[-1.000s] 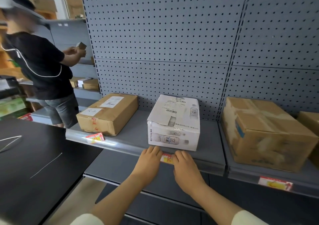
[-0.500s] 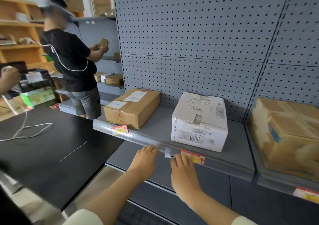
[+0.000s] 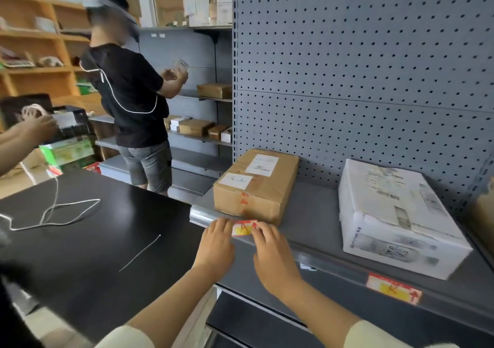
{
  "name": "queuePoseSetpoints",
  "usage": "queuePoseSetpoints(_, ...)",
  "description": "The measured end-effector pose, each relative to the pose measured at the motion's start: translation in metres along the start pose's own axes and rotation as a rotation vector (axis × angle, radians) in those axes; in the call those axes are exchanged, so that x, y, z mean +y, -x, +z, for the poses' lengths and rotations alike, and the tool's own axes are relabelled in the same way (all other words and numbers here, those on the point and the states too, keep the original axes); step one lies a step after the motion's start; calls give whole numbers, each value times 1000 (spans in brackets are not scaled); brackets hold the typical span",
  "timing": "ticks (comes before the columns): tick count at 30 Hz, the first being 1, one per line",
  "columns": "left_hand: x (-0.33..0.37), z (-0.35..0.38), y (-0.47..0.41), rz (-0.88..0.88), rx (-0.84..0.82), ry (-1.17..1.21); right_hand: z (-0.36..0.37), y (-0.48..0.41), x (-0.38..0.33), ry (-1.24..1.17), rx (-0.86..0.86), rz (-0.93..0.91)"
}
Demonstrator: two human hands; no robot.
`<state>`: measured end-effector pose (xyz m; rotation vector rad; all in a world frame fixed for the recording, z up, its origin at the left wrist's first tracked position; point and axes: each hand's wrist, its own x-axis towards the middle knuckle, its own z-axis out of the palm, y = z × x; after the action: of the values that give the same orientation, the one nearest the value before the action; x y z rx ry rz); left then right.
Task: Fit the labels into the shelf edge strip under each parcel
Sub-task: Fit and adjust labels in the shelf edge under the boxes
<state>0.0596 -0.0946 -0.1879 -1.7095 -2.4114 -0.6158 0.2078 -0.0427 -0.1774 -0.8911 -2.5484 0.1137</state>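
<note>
- Head view: brown parcel (image 3: 256,184) stood just behind the label (image 3: 243,228), white parcel (image 3: 395,214) rightward.
- Label lay between left hand (image 3: 216,243) and right hand (image 3: 272,251), fingers (image 3: 224,226) pressing its ends.

Nothing fully legible. Brown parcel (image 3: 256,187): white sticker (image 3: 235,181) on top, handwritten strokes, unreadable; printed shipping label (image 3: 262,164) at its 1 o'clock, code block, lines too small. Red marks (image 3: 243,199) on the front tape, blurred. Red-and-yellow label (image 3: 243,228) in the shelf edge strip (image 3: 199,215) at the parcel's 6 o'clock: red marks only. White parcel (image 3: 395,214): barcode, print blurred. Second red-and-yellow label (image 3: 393,290) at its 6 o'clock, same.
</note>
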Motion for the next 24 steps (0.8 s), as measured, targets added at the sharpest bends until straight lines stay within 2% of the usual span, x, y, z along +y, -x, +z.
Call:
queuePoseSetpoints(4, -23, 0, -18, 103, -6, 34, 9, -25, -10, -25, 0, 86)
queuePoseSetpoints(8, -28, 5, -24, 224, 18, 16, 14, -28, -12, -31, 13, 84)
queuePoseSetpoints(16, -32, 5, -33, 268, 25, -20, 13, -27, -15, -6, 49, 88)
queuePoseSetpoints(24, -32, 3, -34, 294, 16, -17, -3, -49, -2, 40, -22, 51)
